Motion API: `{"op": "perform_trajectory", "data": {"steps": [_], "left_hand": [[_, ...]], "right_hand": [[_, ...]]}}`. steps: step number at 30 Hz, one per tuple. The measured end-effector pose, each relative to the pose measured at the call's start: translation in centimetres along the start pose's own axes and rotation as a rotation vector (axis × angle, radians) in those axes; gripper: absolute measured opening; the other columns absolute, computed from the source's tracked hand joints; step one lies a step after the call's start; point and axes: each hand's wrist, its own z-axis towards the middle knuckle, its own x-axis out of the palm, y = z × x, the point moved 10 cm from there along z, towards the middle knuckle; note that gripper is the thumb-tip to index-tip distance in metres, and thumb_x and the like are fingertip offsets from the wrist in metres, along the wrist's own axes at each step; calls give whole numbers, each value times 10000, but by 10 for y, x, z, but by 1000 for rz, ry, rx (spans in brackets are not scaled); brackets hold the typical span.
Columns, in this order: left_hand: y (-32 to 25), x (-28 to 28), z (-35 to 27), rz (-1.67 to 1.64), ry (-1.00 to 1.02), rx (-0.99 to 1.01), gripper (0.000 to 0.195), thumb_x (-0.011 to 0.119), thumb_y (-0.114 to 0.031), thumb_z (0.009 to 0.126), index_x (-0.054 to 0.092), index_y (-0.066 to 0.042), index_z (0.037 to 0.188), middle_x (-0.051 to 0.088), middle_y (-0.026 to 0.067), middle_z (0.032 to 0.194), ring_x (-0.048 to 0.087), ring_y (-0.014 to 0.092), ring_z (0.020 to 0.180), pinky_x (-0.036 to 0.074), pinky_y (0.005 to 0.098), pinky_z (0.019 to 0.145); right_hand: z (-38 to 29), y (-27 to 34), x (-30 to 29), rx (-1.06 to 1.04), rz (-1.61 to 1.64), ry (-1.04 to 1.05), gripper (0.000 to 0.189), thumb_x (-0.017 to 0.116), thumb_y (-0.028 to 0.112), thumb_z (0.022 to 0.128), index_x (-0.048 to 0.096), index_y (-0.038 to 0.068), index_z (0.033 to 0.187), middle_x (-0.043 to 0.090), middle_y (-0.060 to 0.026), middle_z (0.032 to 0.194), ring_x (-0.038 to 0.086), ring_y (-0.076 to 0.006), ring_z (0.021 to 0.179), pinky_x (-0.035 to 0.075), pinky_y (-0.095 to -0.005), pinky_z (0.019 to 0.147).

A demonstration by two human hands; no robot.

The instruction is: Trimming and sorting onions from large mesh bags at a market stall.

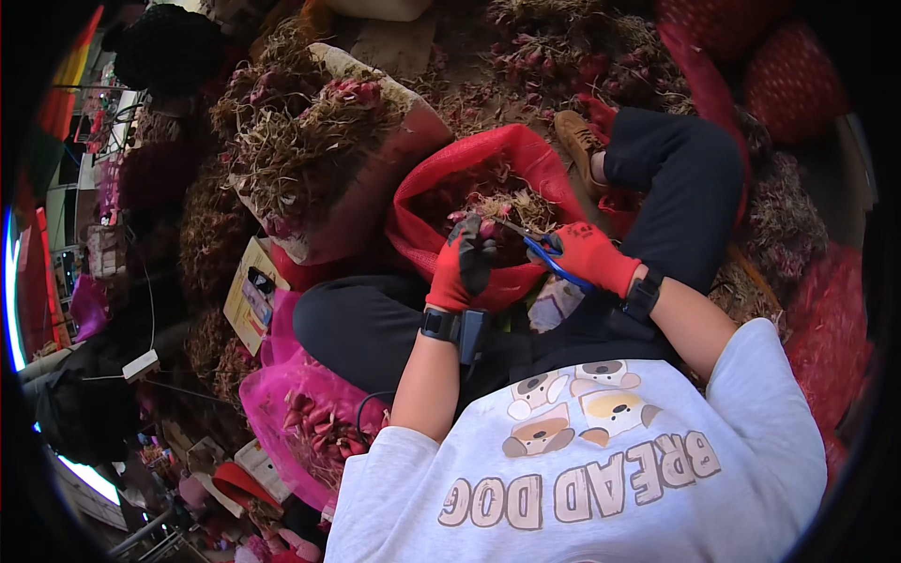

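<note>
My left hand (462,262), in a red glove with a black coated palm, grips a small bunch of shallots (487,226) over an open sack. Scissors with blue handles (556,263) are held in my right hand (593,256), gloved the same way. Their blades point left and lie close by the shallots; whether they touch, I cannot tell. Below both hands, the red mesh sack (440,172) gapes between my legs, its rim spread wide. Dry roots and stalk trimmings (524,208) with some shallots show inside it.
Left of the red sack leans a pale woven sack (415,134) heaped with dried shallot bunches (295,148). Near my left knee lie a pink bag (264,401) of loose shallots and a yellow printed card (246,302). More bunches (556,56) cover the floor ahead.
</note>
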Motion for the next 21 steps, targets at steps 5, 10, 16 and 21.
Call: {"op": "perform_trajectory", "data": {"steps": [5,10,16,21], "left_hand": [[-14,2,-1,372,0,232,183,405,-20,898,498,-58,1051,489,-19,921,469,65,782,429,193,662],[-38,14,-9,895,-32,486,214,384,-105,948,489,-69,1130,500,4,1030,521,79,888,443,185,751],[4,-20,4,136,-68,79,239,410,-128,946,476,-85,1172,499,9,1118,522,103,1049,475,241,775],[-27,1,-7,792,-65,434,197,463,-175,934,497,-91,1109,515,21,1080,555,107,989,495,265,751]], "right_hand": [[2,-10,4,70,19,40,663,487,646,762,616,-1,821,630,-201,837,612,-337,830,470,-393,752],[7,-28,16,67,106,79,693,478,677,753,605,-1,822,629,-192,847,607,-334,853,465,-391,757],[-6,6,-18,-37,-73,-146,528,520,583,788,610,66,846,637,-121,757,621,-288,753,466,-384,659],[-5,9,-19,-48,-232,-172,544,515,599,773,612,69,841,638,-120,759,620,-298,740,475,-391,657]]}}
